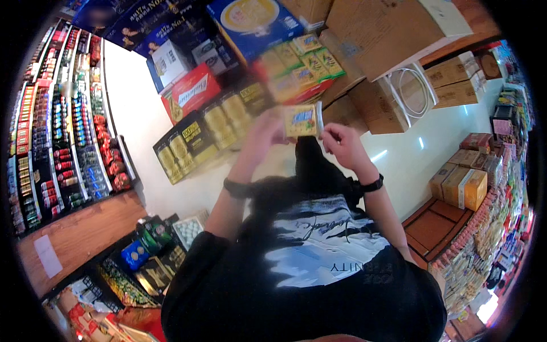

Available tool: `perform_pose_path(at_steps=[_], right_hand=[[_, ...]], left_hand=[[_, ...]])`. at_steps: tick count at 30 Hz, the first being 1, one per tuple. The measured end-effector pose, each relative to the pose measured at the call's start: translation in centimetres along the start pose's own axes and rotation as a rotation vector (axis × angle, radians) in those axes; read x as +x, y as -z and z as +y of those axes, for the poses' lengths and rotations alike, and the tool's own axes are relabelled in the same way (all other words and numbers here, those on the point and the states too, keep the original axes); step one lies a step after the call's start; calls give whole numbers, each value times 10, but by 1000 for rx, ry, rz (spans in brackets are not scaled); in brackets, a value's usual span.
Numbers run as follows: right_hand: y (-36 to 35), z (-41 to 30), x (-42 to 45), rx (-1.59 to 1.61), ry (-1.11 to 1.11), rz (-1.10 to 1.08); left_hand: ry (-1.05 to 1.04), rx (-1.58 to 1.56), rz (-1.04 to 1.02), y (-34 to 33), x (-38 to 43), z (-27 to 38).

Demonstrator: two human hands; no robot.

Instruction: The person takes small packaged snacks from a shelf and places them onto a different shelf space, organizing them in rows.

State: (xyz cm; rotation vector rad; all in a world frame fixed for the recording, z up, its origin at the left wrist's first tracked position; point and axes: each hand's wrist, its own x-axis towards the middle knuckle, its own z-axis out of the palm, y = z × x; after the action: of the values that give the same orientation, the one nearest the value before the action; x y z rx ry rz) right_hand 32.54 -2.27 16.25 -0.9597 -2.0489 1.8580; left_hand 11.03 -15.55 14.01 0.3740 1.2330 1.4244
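Observation:
A yellow snack packet [300, 120] is held up in front of my chest. My left hand [270, 127], somewhat blurred, grips it from the left side. At its white sealed right end, the curled fingers of my right hand [344, 144] pinch the edge. Just beyond the packet lies an open carton [314, 89] with a red side, holding several similar yellow and green packets in rows. Part of that carton is blurred. Both of my wrists carry dark bands.
Gold-and-black beer can cartons [201, 136] and a red Budweiser box [192, 92] lie left of the packets. Brown cardboard boxes [380, 38] are stacked at the upper right, one with a coiled white cable [412, 94]. Drink shelves [72, 115] line the far left.

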Motion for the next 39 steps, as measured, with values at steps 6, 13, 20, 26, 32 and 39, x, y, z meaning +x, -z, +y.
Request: perform_pose_path(at_steps=[6, 13, 20, 26, 32, 39], right_hand=[[12, 24, 74, -41, 30, -123], [72, 66, 140, -370, -126, 112], [90, 115, 172, -486, -64, 128], [88, 112, 185, -482, -188, 114], [83, 122, 194, -522, -87, 241], [79, 131, 199, -539, -49, 272]], left_hand=[[-79, 178, 128, 26, 60, -9], [-88, 256, 441, 49, 143, 2], [-264, 474, 484, 113, 245, -43], [-19, 454, 630, 88, 272, -11], [-280, 1268, 184, 83, 273, 10], [67, 1475, 410, 14, 274, 68]])
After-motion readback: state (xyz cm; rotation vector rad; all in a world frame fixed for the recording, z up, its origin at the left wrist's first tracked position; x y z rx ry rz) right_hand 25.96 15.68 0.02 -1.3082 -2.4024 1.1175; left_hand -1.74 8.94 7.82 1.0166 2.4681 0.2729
